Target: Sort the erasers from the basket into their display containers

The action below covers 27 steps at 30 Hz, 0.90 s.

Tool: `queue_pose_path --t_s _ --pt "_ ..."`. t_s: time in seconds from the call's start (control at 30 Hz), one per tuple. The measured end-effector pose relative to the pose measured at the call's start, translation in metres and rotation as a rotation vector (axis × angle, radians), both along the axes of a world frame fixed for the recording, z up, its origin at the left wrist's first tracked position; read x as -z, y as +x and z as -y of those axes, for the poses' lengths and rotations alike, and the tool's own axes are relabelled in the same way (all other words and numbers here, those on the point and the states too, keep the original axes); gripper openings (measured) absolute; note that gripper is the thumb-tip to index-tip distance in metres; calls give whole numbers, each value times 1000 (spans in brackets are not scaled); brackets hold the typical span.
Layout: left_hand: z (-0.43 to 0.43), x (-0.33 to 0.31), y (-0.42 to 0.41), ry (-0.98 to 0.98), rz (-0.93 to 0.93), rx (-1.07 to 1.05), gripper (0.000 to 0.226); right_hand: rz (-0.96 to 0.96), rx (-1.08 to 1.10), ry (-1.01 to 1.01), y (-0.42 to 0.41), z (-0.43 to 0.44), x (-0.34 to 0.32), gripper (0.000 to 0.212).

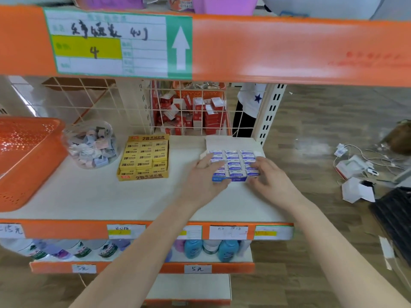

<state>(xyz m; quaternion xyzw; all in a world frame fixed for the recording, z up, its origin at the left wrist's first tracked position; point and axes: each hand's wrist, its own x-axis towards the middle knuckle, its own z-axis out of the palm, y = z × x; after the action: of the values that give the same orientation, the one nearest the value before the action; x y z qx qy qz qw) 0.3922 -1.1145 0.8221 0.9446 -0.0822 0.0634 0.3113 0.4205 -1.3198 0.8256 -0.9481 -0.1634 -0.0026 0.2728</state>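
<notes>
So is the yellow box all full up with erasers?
Full, as far as shows: the yellow box has yellow erasers packed in three columns from back to front, with no gaps visible.
</notes>
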Motion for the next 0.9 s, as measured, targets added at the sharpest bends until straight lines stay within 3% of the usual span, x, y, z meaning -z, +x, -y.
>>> queue_pose_path --t_s 0.07,0.17,0.3,0.9 --pt "-7 -9 13 52 -79 46 80 -57 -19 -17 8 4 -1 65" --pt "-13 -16 41 320 -189 157 109 -97 -68 -106 28 3 -9 94" --pt "-14 -16 61 380 -271 221 115 -298 -121 -88 50 -6 -19 115" --pt "-17 -1 62 182 -215 149 110 -343 -99 166 56 -1 -6 111"
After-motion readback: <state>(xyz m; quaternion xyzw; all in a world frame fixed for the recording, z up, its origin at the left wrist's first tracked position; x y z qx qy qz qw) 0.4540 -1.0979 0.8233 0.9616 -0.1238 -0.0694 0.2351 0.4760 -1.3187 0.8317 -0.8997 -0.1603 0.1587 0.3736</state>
